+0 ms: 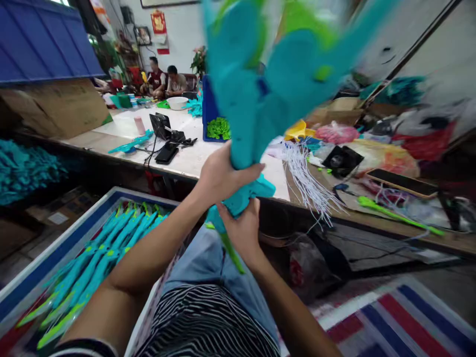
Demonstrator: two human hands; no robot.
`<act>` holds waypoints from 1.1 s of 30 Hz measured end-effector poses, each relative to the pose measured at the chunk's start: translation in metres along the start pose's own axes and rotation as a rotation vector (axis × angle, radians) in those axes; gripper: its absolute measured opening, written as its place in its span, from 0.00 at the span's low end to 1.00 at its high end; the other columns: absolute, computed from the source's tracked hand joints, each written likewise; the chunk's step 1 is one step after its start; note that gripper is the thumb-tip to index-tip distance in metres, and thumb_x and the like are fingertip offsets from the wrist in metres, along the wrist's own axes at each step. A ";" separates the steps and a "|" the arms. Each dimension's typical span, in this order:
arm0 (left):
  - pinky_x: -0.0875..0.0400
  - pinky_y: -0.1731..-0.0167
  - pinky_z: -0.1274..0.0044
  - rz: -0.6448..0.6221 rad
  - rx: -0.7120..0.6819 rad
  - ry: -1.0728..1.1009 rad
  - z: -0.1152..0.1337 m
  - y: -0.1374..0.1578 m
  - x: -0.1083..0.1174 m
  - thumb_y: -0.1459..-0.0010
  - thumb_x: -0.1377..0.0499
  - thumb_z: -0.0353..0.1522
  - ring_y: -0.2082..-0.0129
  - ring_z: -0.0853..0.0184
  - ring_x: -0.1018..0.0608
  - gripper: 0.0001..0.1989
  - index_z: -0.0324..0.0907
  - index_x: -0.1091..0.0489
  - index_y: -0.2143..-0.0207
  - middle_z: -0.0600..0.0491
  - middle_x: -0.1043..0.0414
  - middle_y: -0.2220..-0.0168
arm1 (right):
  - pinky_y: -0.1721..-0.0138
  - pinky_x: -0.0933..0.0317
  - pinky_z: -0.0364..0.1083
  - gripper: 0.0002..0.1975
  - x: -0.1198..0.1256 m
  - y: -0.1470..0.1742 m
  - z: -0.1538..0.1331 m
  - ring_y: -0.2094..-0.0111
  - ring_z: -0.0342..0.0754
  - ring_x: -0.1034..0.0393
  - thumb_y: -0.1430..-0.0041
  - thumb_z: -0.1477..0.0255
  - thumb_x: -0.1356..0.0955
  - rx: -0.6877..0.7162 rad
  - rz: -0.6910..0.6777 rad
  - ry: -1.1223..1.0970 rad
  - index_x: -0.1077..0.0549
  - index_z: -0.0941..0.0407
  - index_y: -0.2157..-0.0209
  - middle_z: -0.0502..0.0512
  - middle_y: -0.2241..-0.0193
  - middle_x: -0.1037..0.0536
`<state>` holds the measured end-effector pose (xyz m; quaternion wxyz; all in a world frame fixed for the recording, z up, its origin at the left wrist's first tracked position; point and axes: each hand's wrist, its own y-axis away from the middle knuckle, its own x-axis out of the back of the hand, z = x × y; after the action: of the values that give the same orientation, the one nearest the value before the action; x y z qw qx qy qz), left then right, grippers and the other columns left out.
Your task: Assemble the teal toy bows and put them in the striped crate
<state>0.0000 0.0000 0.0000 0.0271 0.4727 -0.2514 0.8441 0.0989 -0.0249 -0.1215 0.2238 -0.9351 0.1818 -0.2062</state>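
Both hands grip a large teal plastic piece with lime-green parts (240, 109), raised upright in front of me. Its upper part forks into two arms with rounded discs and is blurred by motion. My left hand (219, 171) wraps around the shaft, thumb across it. Lower down, my right hand (243, 225) closes around the trigger-like bottom end. A green strip (232, 255) points down below that hand. At my left, several long teal pieces with green tips (107, 248) lie side by side in a lined tray (22, 280).
Ahead stands a worktable (186, 161) with a phone (167, 152), a blue bin (210, 106) of green parts, white ties (308, 178) and another phone (401, 182). A striped sheet (401, 317) lies at lower right. Two people (165, 82) sit at the back.
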 end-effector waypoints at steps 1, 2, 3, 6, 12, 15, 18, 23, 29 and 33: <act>0.33 0.61 0.70 -0.024 -0.080 -0.027 0.007 -0.003 -0.002 0.44 0.48 0.40 0.65 0.62 0.24 0.19 0.39 0.32 0.55 0.50 0.25 0.64 | 0.44 0.45 0.59 0.24 -0.009 0.010 0.001 0.49 0.58 0.37 0.52 0.57 0.31 -0.035 -0.014 -0.049 0.29 0.59 0.58 0.63 0.56 0.27; 0.33 0.60 0.68 -0.068 -0.154 -0.057 0.013 -0.005 -0.006 0.46 0.45 0.40 0.64 0.60 0.24 0.19 0.39 0.32 0.56 0.49 0.25 0.65 | 0.44 0.45 0.58 0.23 -0.018 0.020 0.003 0.49 0.56 0.36 0.50 0.58 0.32 -0.074 -0.045 -0.090 0.30 0.59 0.56 0.61 0.57 0.26; 0.34 0.59 0.67 -0.131 -0.224 -0.090 0.017 -0.006 -0.013 0.48 0.43 0.40 0.64 0.59 0.24 0.18 0.39 0.31 0.57 0.48 0.24 0.65 | 0.44 0.44 0.57 0.22 -0.025 0.032 0.006 0.50 0.55 0.35 0.49 0.60 0.33 -0.116 -0.093 -0.121 0.30 0.58 0.55 0.60 0.58 0.26; 0.34 0.58 0.64 -0.470 -0.430 -0.225 0.014 0.004 -0.056 0.52 0.40 0.37 0.64 0.56 0.23 0.16 0.37 0.28 0.61 0.44 0.23 0.66 | 0.49 0.38 0.54 0.22 -0.032 0.076 0.020 0.53 0.53 0.31 0.48 0.65 0.33 -0.302 -0.347 -0.166 0.31 0.57 0.51 0.58 0.59 0.24; 0.31 0.66 0.72 -1.165 -0.484 -0.280 -0.045 0.065 -0.167 0.52 0.38 0.39 0.61 0.54 0.22 0.18 0.38 0.26 0.60 0.42 0.23 0.60 | 0.58 0.33 0.47 0.14 0.022 0.134 0.038 0.60 0.48 0.27 0.46 0.71 0.32 -0.159 -0.905 -0.131 0.26 0.54 0.56 0.55 0.60 0.22; 0.32 0.66 0.74 -1.283 -0.450 -0.200 -0.067 0.073 -0.184 0.51 0.39 0.39 0.59 0.56 0.22 0.21 0.41 0.28 0.55 0.44 0.23 0.56 | 0.59 0.34 0.47 0.09 0.058 0.123 0.049 0.62 0.47 0.28 0.39 0.71 0.36 -0.029 -0.691 0.062 0.25 0.56 0.60 0.55 0.65 0.22; 0.33 0.65 0.74 -1.242 -0.393 -0.146 -0.075 0.052 -0.187 0.50 0.40 0.40 0.60 0.56 0.22 0.21 0.40 0.29 0.55 0.45 0.23 0.57 | 0.62 0.35 0.48 0.09 0.075 0.114 0.067 0.64 0.48 0.30 0.37 0.72 0.38 0.098 -0.586 0.309 0.27 0.57 0.63 0.57 0.68 0.23; 0.39 0.53 0.66 -1.095 -0.417 -0.287 -0.083 0.013 -0.216 0.47 0.41 0.39 0.58 0.54 0.24 0.23 0.35 0.32 0.51 0.40 0.24 0.58 | 0.58 0.36 0.56 0.20 0.054 0.121 0.090 0.55 0.59 0.34 0.45 0.71 0.31 0.194 -0.889 0.750 0.32 0.58 0.50 0.67 0.54 0.28; 0.41 0.52 0.66 -0.906 -0.488 -0.230 -0.095 0.027 -0.251 0.44 0.42 0.43 0.54 0.52 0.27 0.25 0.33 0.34 0.51 0.38 0.26 0.58 | 0.59 0.37 0.50 0.20 0.050 0.104 0.105 0.59 0.53 0.33 0.43 0.73 0.33 0.071 -1.149 0.768 0.34 0.57 0.48 0.59 0.60 0.27; 0.41 0.51 0.66 -0.796 -0.418 -0.162 -0.097 0.042 -0.253 0.44 0.43 0.45 0.55 0.54 0.27 0.24 0.33 0.32 0.55 0.40 0.26 0.59 | 0.58 0.38 0.50 0.20 0.076 0.098 0.116 0.60 0.52 0.34 0.45 0.75 0.33 0.089 -1.185 0.727 0.33 0.56 0.49 0.58 0.61 0.28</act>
<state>0.0515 0.0553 -0.2638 0.4244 0.5813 -0.2167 0.6596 0.1937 -0.0995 -0.2413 0.0368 -0.7382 -0.3041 -0.6010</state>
